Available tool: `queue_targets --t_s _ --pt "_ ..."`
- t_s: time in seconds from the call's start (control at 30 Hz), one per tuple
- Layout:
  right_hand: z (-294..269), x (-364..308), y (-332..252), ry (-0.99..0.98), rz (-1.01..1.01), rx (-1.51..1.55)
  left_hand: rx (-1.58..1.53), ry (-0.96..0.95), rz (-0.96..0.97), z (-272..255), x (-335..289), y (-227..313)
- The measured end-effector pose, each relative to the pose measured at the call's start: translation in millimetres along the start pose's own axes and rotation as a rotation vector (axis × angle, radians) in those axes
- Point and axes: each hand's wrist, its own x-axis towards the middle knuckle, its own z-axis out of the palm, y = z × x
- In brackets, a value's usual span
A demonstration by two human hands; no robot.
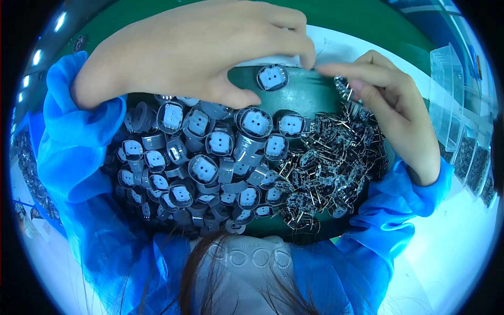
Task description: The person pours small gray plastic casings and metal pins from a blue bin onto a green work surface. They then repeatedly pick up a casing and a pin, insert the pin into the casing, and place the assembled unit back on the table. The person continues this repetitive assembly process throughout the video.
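My right hand [395,88] pinches a small dark circuit board [344,88] with shiny metal pins between thumb and fingers. Under and beside it lies a heap of similar boards [336,168], their thin pins sticking out every way. My left hand [210,52] arches over the far side, thumb apart from its bent fingers, with nothing visible between them. Just right of that thumb, a single grey plastic housing [272,77] with a pale, two-holed face sits on the green mat [302,97]. Nearer to me, many such housings [203,168] are piled up, partly hidden by the left hand.
A white strip [346,50] runs behind the mat. At the far right stand clear plastic bins [446,89], with dark small parts in the trays [472,163] there. A blue-edged container [31,163] at the left holds more small parts. One loose part [79,43] lies at the far left.
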Motion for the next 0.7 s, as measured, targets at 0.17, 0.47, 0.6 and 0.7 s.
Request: queue_targets --t_s 0.17,0.47,0.6,0.7 --pt "4 1 -13 -0.080 0.130 0.390 -0.143 -0.102 0.013 0 -3 -14" --pt "17 5 -16 0.075 0.036 0.436 0.018 -0.215 -0.120 -16 -3 -11" --pt "10 -2 -27 0.095 0.016 0.313 -0.075 -0.424 -0.087 -39 3 -19" --pt "26 7 -34 0.183 0.073 0.539 -0.158 -0.333 0.031 -30 -3 -32"
